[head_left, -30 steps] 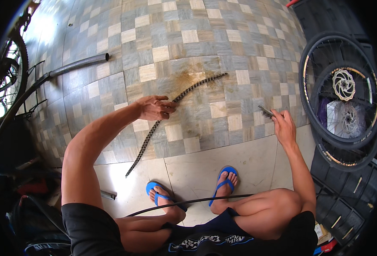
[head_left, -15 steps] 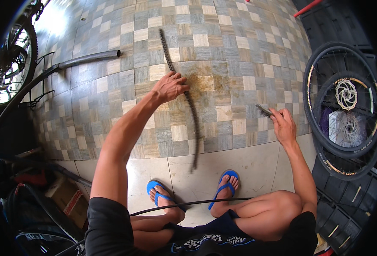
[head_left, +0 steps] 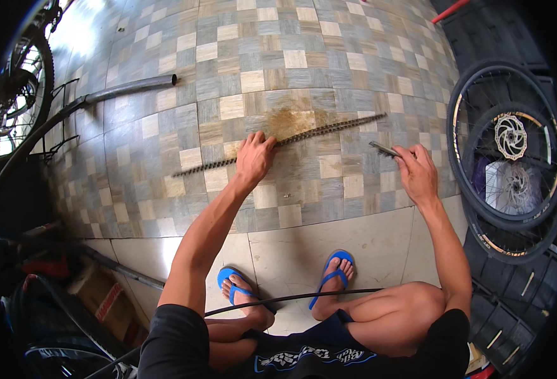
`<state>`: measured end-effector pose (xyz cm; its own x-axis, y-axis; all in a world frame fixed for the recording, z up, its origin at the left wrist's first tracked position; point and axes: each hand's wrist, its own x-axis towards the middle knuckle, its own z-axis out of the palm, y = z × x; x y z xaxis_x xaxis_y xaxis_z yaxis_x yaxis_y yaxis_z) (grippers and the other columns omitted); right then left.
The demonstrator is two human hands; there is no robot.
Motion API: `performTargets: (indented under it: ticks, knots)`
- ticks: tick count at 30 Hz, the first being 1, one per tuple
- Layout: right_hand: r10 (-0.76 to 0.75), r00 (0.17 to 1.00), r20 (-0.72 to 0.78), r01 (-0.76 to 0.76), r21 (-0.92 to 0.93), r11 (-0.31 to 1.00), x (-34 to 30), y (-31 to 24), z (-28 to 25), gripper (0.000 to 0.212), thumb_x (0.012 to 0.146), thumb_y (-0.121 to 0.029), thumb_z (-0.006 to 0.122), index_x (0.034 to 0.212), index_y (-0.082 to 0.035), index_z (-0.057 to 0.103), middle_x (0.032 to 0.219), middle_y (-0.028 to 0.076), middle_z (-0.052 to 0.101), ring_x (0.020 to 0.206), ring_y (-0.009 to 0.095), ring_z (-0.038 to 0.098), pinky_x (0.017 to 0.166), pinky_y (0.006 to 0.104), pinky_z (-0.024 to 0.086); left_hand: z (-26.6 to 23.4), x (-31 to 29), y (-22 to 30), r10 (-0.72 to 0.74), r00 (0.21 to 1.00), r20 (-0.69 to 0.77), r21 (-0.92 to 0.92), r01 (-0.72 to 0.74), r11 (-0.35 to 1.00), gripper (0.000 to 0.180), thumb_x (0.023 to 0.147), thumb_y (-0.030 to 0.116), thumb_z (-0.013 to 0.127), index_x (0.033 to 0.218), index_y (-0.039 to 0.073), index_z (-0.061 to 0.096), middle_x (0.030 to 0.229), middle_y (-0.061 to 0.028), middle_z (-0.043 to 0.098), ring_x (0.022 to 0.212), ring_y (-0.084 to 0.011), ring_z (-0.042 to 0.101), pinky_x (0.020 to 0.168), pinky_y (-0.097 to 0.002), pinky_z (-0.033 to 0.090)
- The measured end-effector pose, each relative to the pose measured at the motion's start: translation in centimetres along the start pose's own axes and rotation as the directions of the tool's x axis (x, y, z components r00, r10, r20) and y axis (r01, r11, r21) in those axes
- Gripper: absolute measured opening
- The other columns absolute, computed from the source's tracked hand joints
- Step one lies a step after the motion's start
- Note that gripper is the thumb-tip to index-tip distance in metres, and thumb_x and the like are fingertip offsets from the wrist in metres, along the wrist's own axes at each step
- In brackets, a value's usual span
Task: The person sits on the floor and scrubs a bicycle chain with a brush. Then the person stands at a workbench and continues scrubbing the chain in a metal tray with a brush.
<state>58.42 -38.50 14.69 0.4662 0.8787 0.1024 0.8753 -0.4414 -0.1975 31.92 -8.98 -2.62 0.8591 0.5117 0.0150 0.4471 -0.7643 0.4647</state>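
A dark bicycle chain (head_left: 329, 130) stretches slantwise over the tiled floor, its right end farther from me than its left. My left hand (head_left: 255, 156) is closed around its middle, which the fingers hide. Whether the chain lies on the tiles or hangs just above them I cannot tell. To the right, my right hand (head_left: 419, 174) grips a small narrow brush (head_left: 383, 150) with dark bristles, its head pointing left. The brush is apart from the chain, a little nearer to me than the chain's right end.
A brown stain (head_left: 294, 112) marks the tiles beyond my left hand. Bicycle wheels (head_left: 463, 151) lean at the right by black panels. A dark tube (head_left: 133, 86) reaches in from the left, near a bicycle (head_left: 46, 63). A cardboard box (head_left: 111, 307) stands lower left; a thin black cable (head_left: 303, 296) crosses near my feet.
The chain has swung from running away from me to lying crosswise. My left hand has come slightly nearer and right with it. The brush has shifted a little away from me and leftward.
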Motion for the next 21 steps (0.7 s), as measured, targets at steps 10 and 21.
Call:
performTargets:
  ticks: [10,21]
  knots:
    - [-0.368,0.92,0.132,0.348,0.156,0.925,5.7,-8.2,5.8,0.02,0.098,-0.009,0.066,0.116,-0.015,0.073,0.096,0.006,0.06,0.09,0.025,0.062,0.076,0.0387,0.052,-5.4,-9.4,-7.9,-0.04,0.991,0.131,-0.031,0.045,0.999,0.056,0.09,0.035,0.081,0.138,0.015,0.061,0.123,-0.0121,0.058,0.115,-0.0322,0.056,0.098,-0.045,0.049]
    - [-0.449,0.88,0.156,0.401,0.264,0.877,8.1,-24.3,20.4,0.039,0.1,0.001,0.053,0.127,-0.019,0.074,0.098,0.006,0.058,0.094,0.023,0.058,0.082,0.0358,0.053,-7.6,-18.1,-13.5,-0.198,0.98,0.007,0.005,0.198,0.98,0.06,0.089,0.028,0.081,0.141,0.013,0.055,0.133,-0.0145,0.054,0.126,-0.0365,0.049,0.107,-0.0509,0.038]
